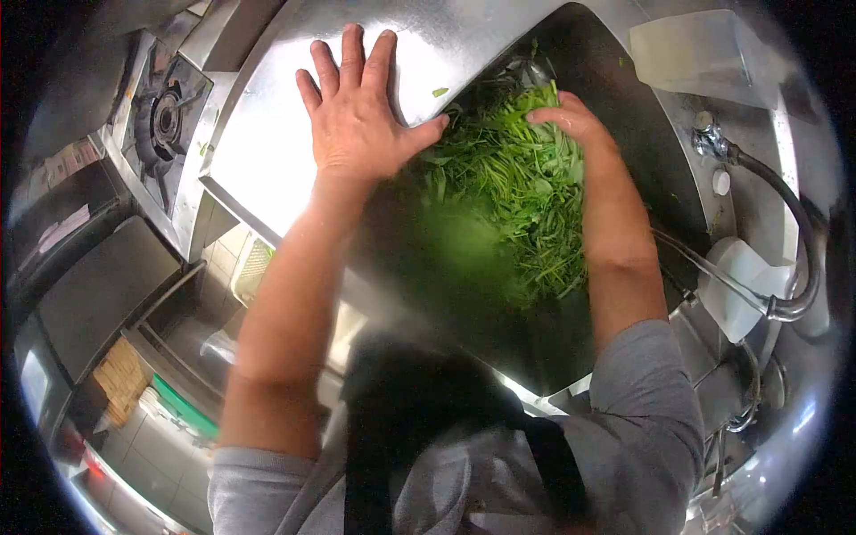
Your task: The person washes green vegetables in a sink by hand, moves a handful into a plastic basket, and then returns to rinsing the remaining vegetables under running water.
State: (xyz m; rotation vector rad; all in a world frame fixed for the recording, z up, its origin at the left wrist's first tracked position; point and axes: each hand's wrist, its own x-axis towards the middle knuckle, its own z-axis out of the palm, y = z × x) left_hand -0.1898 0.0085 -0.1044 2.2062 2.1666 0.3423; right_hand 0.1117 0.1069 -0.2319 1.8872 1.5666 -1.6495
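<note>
My left hand (355, 134) lies flat with fingers spread on the steel counter (267, 152) left of the sink; its thumb reaches the sink edge. A large heap of long, thin-stemmed leafy greens (526, 196) fills the middle of the dark sink (642, 178). At the heap's far right side, my right hand (575, 120) curls round some of the greens, the thumb on top and the other fingers mostly hidden. One small green leaf scrap (440, 92) rests on the counter near my left thumb. The near left part of the heap is blurred.
A gas burner (165, 120) sits at the far left. Right of the sink are a translucent plastic container (691, 58), a tap with a flexible hose (798, 201) and a white plastic jug (744, 285). A green-edged board (183, 406) is low at left.
</note>
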